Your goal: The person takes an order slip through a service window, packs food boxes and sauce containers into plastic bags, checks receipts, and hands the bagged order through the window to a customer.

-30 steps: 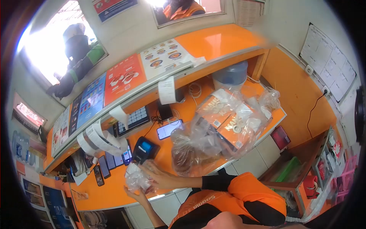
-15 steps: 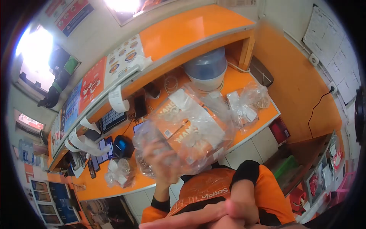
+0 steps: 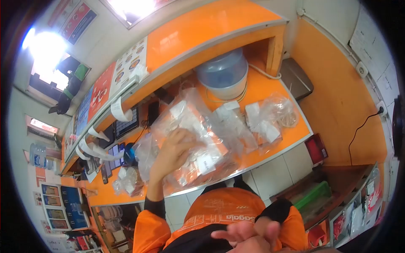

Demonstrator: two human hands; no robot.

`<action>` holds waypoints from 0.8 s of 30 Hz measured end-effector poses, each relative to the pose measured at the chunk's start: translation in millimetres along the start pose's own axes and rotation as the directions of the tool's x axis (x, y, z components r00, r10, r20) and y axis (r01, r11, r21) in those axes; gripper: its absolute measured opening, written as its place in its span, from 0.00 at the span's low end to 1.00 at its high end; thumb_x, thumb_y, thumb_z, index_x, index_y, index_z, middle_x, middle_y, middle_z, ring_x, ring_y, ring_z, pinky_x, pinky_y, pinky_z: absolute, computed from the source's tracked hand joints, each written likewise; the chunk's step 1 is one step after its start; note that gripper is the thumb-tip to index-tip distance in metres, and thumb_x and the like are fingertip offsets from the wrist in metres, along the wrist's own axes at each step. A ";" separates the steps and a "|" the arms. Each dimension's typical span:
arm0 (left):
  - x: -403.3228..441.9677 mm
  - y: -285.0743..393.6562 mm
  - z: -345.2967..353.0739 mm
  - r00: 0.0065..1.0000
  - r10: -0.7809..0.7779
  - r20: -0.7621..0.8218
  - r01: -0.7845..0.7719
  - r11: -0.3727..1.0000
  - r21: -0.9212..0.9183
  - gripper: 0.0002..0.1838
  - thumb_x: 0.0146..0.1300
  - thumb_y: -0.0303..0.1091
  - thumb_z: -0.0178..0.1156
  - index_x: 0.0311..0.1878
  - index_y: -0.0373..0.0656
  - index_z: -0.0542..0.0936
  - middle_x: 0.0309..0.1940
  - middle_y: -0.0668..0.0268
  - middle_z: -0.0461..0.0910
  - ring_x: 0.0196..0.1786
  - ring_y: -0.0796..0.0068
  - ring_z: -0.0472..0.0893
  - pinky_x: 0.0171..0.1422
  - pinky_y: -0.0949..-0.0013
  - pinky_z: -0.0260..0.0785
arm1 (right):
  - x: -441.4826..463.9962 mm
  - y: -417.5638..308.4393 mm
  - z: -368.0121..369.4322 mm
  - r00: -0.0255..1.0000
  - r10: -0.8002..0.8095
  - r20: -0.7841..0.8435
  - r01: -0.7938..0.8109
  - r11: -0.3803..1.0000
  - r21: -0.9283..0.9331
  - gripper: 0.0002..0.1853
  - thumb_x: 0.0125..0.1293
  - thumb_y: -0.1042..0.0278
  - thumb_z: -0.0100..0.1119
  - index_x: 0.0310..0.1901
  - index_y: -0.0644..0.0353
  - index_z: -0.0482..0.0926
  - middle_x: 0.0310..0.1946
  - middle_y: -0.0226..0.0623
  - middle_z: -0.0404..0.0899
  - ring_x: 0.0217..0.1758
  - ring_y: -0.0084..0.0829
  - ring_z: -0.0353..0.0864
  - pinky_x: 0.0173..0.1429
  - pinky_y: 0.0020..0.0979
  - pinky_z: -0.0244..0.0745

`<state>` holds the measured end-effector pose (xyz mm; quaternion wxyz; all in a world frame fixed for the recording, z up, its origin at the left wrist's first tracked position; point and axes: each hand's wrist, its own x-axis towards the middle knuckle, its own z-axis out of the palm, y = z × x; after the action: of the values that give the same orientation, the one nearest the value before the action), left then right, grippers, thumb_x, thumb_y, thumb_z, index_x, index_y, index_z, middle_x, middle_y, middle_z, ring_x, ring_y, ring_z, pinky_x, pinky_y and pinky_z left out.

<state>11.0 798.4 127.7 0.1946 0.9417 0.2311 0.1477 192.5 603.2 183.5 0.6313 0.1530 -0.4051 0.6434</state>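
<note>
A clear plastic bag (image 3: pixel 206 130) of orange-and-white food boxes (image 3: pixel 217 145) lies on the orange counter, with a white printed slip (image 3: pixel 206 163) near its front. My left hand (image 3: pixel 175 149) rests on top of the bag, its fingers spread over the plastic. Close to the camera at the bottom, my right hand (image 3: pixel 253 236) is raised in front of my body, away from the bag. Its fingers are partly bent and apart, and I see nothing held in them.
Small clear bags with white slips sit right (image 3: pixel 268 120) and left (image 3: pixel 128 181) of the big bag. Behind stands a blue-lidded white tub (image 3: pixel 223 76) under the raised shelf (image 3: pixel 211 29). Several phones (image 3: pixel 116 154) lie at left, near hanging paper strips (image 3: pixel 120 110).
The bag of boxes has turned and come down flatter on the counter. My left hand has moved from its side onto its top. My right hand's fingers have drawn in.
</note>
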 end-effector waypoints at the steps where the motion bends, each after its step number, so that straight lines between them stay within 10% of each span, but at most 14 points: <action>1: -3.4 1.0 2.8 1.000 0.000 -0.015 0.000 1.000 -0.022 0.23 0.43 0.17 0.52 0.43 0.48 0.83 0.39 0.63 0.74 0.50 0.59 0.71 0.57 0.59 0.63 | -6.1 -3.6 -4.7 0.999 -0.054 -0.004 0.054 0.995 -0.085 0.25 0.66 0.56 0.46 0.58 0.66 0.67 0.60 0.50 0.64 0.63 0.45 0.64 0.67 0.41 0.56; 7: -59.1 9.9 -2.7 0.966 -0.233 0.111 0.252 0.944 -0.214 0.27 0.45 0.14 0.49 0.49 0.44 0.82 0.38 0.55 0.80 0.45 0.55 0.79 0.54 0.59 0.69 | -31.9 -10.6 -48.7 0.921 -0.388 0.015 0.301 0.689 -0.659 0.23 0.64 0.59 0.51 0.56 0.65 0.69 0.58 0.52 0.66 0.62 0.48 0.65 0.66 0.43 0.57; 11: -63.6 13.5 -12.4 0.955 -0.235 0.180 0.277 0.923 -0.266 0.27 0.46 0.14 0.51 0.50 0.44 0.82 0.37 0.56 0.80 0.43 0.56 0.80 0.49 0.65 0.72 | -28.7 6.7 -116.5 0.846 -0.501 -0.182 -0.104 0.179 -0.978 0.22 0.62 0.62 0.55 0.55 0.65 0.70 0.56 0.53 0.67 0.62 0.49 0.65 0.65 0.44 0.58; 17: -61.3 -11.0 -10.1 0.921 -0.267 0.283 0.361 0.857 -0.367 0.23 0.43 0.15 0.55 0.45 0.40 0.84 0.33 0.57 0.81 0.38 0.60 0.82 0.45 0.67 0.73 | -13.5 32.8 -261.7 0.793 -0.268 -0.547 -0.607 -0.272 -0.747 0.22 0.60 0.65 0.58 0.55 0.63 0.70 0.51 0.52 0.67 0.57 0.51 0.66 0.61 0.46 0.61; 24: -71.1 -33.3 0.6 0.936 -0.213 0.280 0.344 0.724 -0.599 0.21 0.49 0.15 0.56 0.48 0.41 0.82 0.36 0.60 0.80 0.36 0.61 0.79 0.44 0.66 0.71 | -42.7 62.3 -299.6 0.764 -0.174 -0.621 -0.634 -0.377 -0.675 0.24 0.54 0.77 0.61 0.55 0.61 0.70 0.50 0.50 0.65 0.57 0.50 0.65 0.63 0.44 0.60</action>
<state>-61.8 790.4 99.3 0.5443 0.7828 0.2864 0.0950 235.2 795.6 -54.5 0.3893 -0.6839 -0.5896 0.1820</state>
